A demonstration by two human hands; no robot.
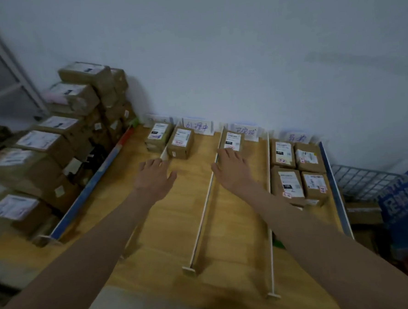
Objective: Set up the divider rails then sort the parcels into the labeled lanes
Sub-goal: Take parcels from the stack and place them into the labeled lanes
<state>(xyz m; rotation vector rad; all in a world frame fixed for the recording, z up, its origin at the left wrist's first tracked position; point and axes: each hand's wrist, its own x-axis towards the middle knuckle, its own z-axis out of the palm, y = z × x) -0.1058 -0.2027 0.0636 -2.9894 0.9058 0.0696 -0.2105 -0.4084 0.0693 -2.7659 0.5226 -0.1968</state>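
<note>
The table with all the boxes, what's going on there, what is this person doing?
A person is sorting parcels into lanes on a wooden table split by white divider rails. Paper labels stand at the far end against the wall. Both hands are open and reaching forward: the left hand near the leftmost rail, the right hand at the lone parcel in the third lane. The rightmost lane holds four parcels, two more sit far left, and a stack of unsorted boxes waits beside the table.
</note>
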